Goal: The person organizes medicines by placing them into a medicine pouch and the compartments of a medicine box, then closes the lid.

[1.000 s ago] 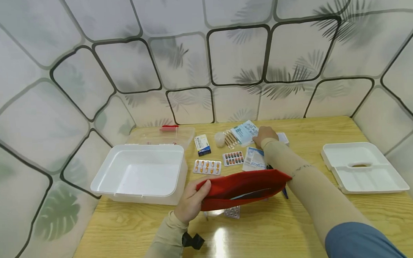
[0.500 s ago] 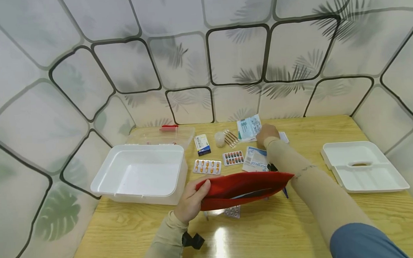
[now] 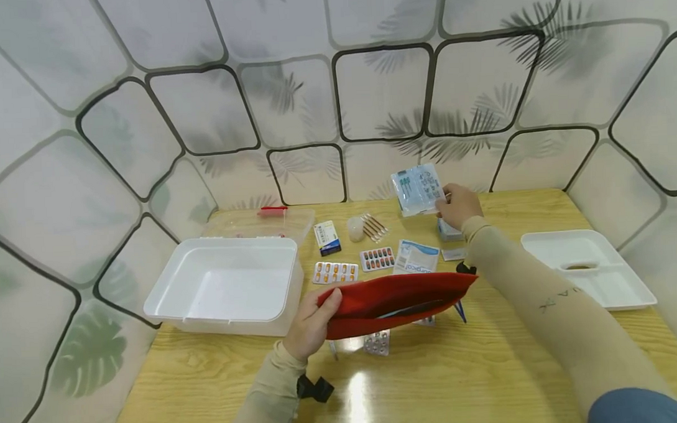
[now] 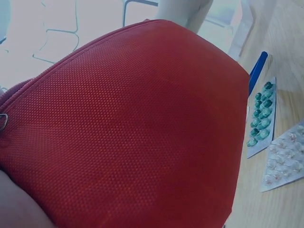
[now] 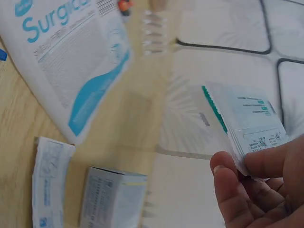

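Note:
My left hand [image 3: 311, 324] grips the left end of a red zip pouch [image 3: 342, 326], thumb on its near top edge. The pouch's mouth gapes upward, and something pale shows inside. In the left wrist view the red fabric [image 4: 133, 118] fills most of the picture. My right hand [image 3: 461, 206] pinches a flat light-blue and white printed packet [image 3: 417, 190] by its lower right corner, raised above the back of the table. The right wrist view shows thumb and fingertips on the edge of this packet [image 5: 256, 121]. Below it lie a small box [image 3: 448, 231] and a white packet marked "Surgical" [image 3: 417, 256].
A white bin [image 3: 223, 281] stands at left, a clear lid [image 3: 260, 223] behind it. Cotton swabs [image 3: 375, 227], a medicine box [image 3: 327, 238] and blister packs [image 3: 335, 272] lie mid-table. A white handled tray [image 3: 593, 280] sits at right, partly behind my right arm.
The right hand has lifted the light-blue packet off the table, up and to the right, uncovering the small box. The left hand still holds the pouch, almost unmoved.

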### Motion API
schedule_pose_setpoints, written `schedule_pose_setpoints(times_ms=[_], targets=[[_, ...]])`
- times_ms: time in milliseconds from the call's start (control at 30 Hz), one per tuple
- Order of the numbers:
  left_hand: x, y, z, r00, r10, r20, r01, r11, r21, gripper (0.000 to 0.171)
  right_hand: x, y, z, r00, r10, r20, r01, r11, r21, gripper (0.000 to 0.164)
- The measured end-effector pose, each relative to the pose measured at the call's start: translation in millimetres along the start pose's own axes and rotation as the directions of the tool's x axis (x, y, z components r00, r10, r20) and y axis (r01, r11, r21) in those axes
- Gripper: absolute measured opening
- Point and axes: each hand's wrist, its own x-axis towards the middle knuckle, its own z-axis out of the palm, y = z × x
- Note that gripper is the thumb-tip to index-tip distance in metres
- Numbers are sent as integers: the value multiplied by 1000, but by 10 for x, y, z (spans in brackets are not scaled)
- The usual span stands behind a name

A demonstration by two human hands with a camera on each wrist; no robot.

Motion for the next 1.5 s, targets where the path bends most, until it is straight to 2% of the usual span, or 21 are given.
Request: schedule_pose_setpoints(times_ms=[167, 367, 533, 667, 867, 967, 1167, 1300, 1400, 1500], targets=[[37, 25, -7, 999, 38, -31, -37, 998, 41, 32, -202, -54, -258, 996, -52, -73, 57, 995, 79, 34], [56, 72, -18, 997, 15, -71, -9, 996, 83, 32, -459, -177, -528, 985, -84, -148, 113, 974, 197, 25], [79, 103, -19, 997, 33, -67, -25, 994, 109, 32, -714, -278, -732, 977, -134, -167, 179, 940, 290, 25], [90, 117, -18, 997, 37, -66, -31, 994, 100, 32, -902, -341, -853, 964, -193, -183, 244, 915, 322, 22], [94, 125, -10, 995, 45, -85, -37, 995, 90, 32, -1161, -432, -973, 934, -298, -199, 353, 856, 378, 17], [99, 133, -3, 994, 46, -95, -37, 994, 99, 32, -1295, -475, -991, 907, -378, -185, 421, 819, 391, 16], [111, 150, 11, 993, 42, -108, -30, 993, 114, 32, -1486, -533, -972, 835, -527, -160, 549, 769, 328, 18], [119, 156, 21, 991, 47, -125, -30, 990, 137, 32, -1527, -526, -942, 775, -612, -157, 629, 720, 293, 24], [127, 155, 27, 989, 55, -134, -34, 987, 156, 32, -1540, -509, -906, 722, -673, -157, 690, 687, 227, 29], [138, 154, 33, 988, 65, -138, -40, 984, 173, 31, -1550, -491, -863, 684, -713, -154, 729, 665, 161, 33]])
